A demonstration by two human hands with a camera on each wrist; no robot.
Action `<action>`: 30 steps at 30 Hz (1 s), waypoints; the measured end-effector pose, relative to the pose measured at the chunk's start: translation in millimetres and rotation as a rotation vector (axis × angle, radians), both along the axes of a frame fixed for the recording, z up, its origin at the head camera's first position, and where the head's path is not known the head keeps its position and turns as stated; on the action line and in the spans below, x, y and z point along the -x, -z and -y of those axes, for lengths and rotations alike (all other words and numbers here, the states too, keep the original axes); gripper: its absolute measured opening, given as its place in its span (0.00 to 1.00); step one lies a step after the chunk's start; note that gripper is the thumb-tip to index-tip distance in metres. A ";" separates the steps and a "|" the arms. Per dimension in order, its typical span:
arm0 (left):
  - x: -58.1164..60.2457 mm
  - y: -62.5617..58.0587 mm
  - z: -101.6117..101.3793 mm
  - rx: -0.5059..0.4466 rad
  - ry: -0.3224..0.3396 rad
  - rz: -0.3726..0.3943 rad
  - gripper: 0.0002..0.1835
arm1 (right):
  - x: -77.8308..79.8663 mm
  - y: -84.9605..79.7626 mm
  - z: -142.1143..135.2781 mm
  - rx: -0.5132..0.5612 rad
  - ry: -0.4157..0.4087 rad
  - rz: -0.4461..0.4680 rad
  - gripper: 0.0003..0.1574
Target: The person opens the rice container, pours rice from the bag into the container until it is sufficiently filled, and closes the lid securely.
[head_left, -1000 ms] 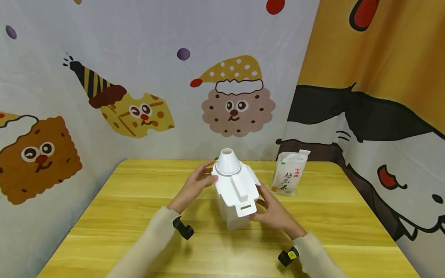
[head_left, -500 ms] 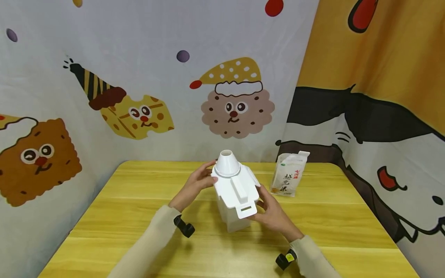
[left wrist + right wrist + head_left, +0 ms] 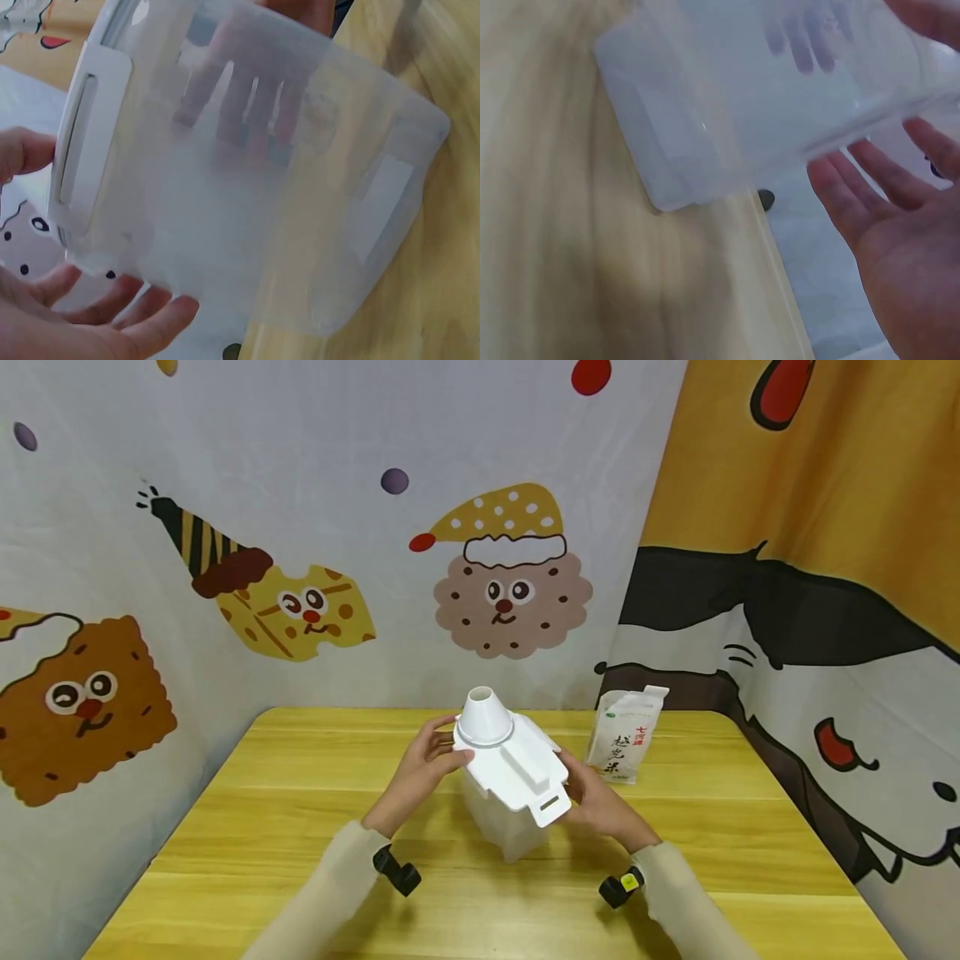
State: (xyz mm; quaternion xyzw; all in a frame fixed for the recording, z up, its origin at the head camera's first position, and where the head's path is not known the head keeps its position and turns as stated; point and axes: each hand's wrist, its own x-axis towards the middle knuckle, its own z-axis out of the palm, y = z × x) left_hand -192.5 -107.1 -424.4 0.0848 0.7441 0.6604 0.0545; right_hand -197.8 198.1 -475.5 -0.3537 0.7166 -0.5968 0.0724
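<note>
A translucent white plastic container [image 3: 498,827] is between my two hands near the middle of the table. Its white lid [image 3: 506,772] carries a cone-shaped spout [image 3: 483,718] at the far left and a slotted tab at the front right. My left hand [image 3: 416,777] grips the left side, thumb at the lid's edge and fingers along the wall. On the opposite side my right hand [image 3: 600,802] holds the wall, partly hidden by the lid. In the left wrist view the right fingers show through the clear container body [image 3: 225,202]. No contents can be made out.
A white printed paper bag with Chinese lettering [image 3: 626,735] stands behind and to the right of the container. The yellow wood-grain table [image 3: 262,827] reaches back to a cartoon-patterned curtain [image 3: 300,443].
The container has turned between my hands: its slotted tab has swung to the right and the spout slightly left. Both hands have shifted a little with it. The bag stays put.
</note>
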 end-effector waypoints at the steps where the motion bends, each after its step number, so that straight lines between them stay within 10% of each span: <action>1: -1.8 -0.1 -0.9 0.005 -0.018 -0.003 0.37 | 2.9 0.2 -1.3 0.013 -0.021 0.008 0.53; 19: -25.5 -1.7 -14.2 0.105 -0.168 -0.068 0.40 | 19.9 -7.6 -18.2 -0.023 -0.071 0.206 0.68; 30: -13.0 -3.1 -2.6 0.062 -0.071 0.002 0.41 | -0.3 -3.9 -7.3 0.002 -0.002 -0.046 0.53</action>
